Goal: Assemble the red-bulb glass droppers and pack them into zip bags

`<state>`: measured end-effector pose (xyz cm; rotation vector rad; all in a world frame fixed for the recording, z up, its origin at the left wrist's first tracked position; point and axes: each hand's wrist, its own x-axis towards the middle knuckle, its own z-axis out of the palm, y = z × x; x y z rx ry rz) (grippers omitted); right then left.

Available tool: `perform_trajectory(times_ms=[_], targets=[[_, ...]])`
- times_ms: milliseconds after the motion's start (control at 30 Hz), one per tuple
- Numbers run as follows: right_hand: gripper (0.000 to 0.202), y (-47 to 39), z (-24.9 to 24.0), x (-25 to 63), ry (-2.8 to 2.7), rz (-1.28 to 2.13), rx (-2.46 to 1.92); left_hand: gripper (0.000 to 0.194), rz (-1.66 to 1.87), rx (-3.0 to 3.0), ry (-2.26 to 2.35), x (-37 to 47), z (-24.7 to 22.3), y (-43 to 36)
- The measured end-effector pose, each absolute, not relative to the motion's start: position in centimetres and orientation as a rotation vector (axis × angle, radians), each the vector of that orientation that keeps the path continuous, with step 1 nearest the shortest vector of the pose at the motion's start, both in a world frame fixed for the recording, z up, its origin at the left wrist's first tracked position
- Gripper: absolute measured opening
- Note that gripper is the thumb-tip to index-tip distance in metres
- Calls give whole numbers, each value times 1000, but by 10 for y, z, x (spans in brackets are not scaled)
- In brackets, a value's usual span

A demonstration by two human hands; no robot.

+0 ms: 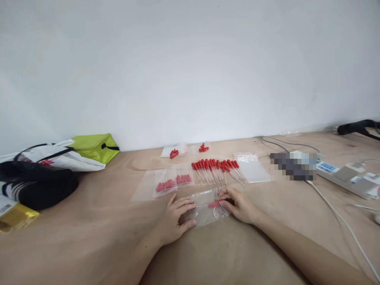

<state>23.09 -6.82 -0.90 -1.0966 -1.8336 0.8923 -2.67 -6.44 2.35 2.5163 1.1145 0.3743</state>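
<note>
Fingers of the right hand (241, 206) are pinching the clear bag (203, 217) at its right end, beside a red handle (213, 204), while the left hand (171, 222) is touching the left end, thumb and fingers wide. Just beyond, loose red-handled tools (211, 162) are lying fanned across the surface (103, 241).

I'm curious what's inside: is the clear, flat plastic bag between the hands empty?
Apparently not: a thin, red-ended stick shows through the bag, beside the right hand.
</note>
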Motion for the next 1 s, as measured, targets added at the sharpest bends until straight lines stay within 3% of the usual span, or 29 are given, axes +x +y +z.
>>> perform_trajectory(times_ms=[167,333,667,1000], targets=[[5,-48,-13,241,-1721,539,-1338,19,443,2433,1130,-26,25,-65],[5,-7,-2,245,-1662,298,-1680,15,458,2418,1116,-26,25,-66],[26,33,14,221,-1481,332,-2037,20,403,2471,1115,-26,25,-67],[50,31,25,226,-1489,509,-1879,25,380,2472,1121,-25,27,-67]])
